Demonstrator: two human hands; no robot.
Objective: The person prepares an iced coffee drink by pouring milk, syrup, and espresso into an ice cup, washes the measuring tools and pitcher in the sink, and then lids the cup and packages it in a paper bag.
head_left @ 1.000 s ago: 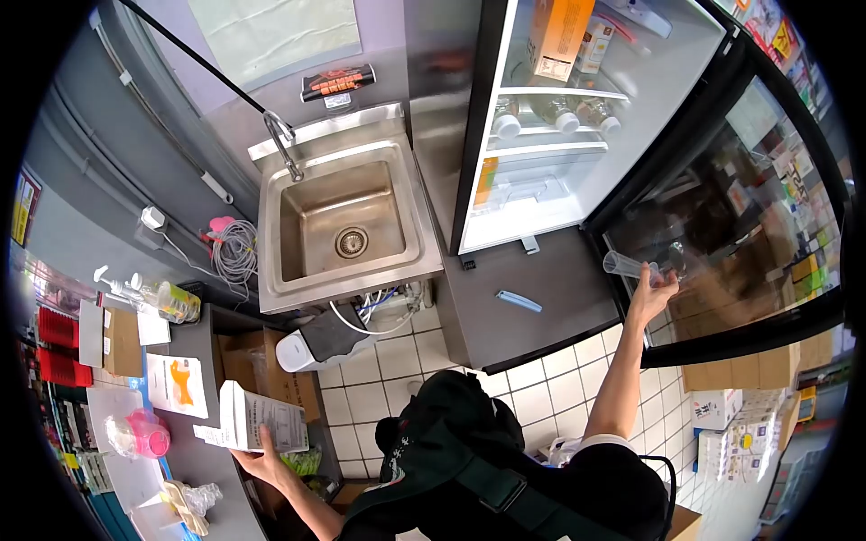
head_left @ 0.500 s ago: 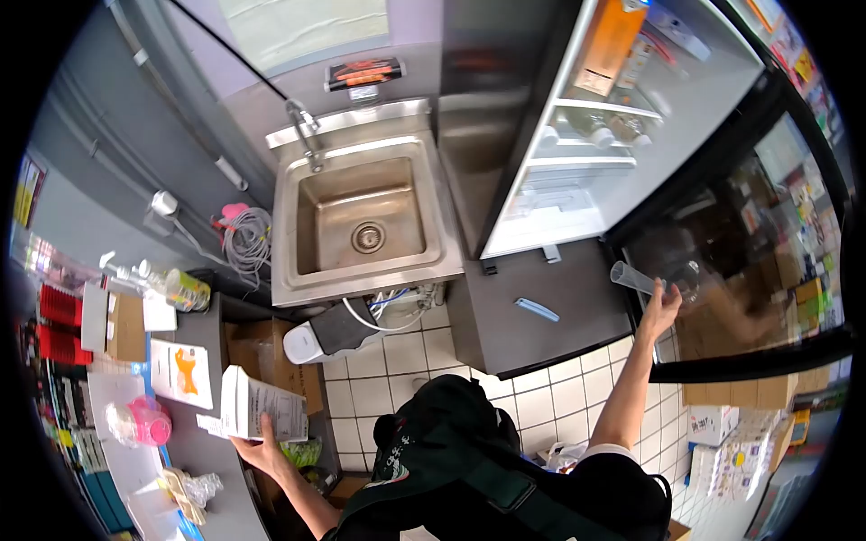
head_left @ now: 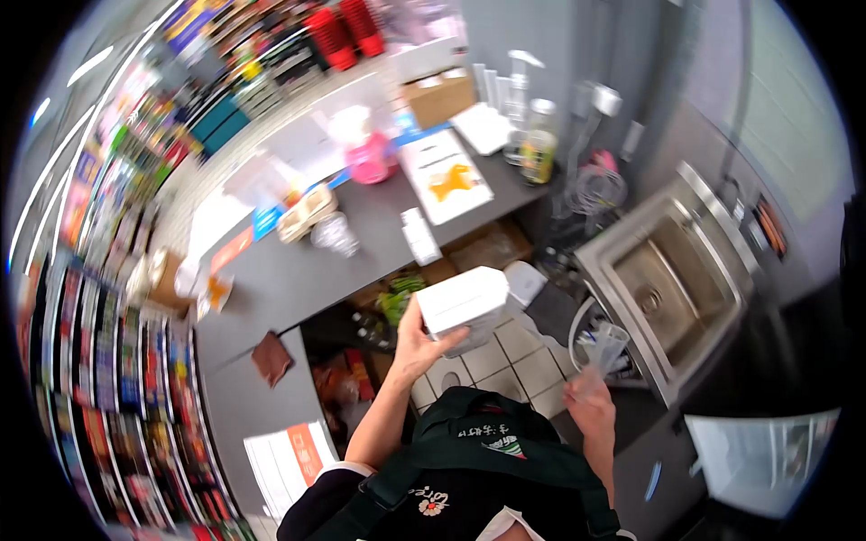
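In front of my body, my left hand grips a white carton from its lower left side, with the thumb across the face. The carton is tilted and lies above the floor gap between counter and sink. My right hand, blurred by motion, is closed around the lower part of a clear plastic measuring cup. That cup is held close to the front of the steel sink. Whether anything is inside the cup cannot be made out.
Along the grey counter stand a pink container, a white sheet with an orange picture, a pump bottle and a yellow-labelled bottle. A light blue strip lies at the lower right.
My view has swung left from the open fridge to the counter. The cup has come away from the fridge door toward the sink. Both hands are closer together, still holding the same things.
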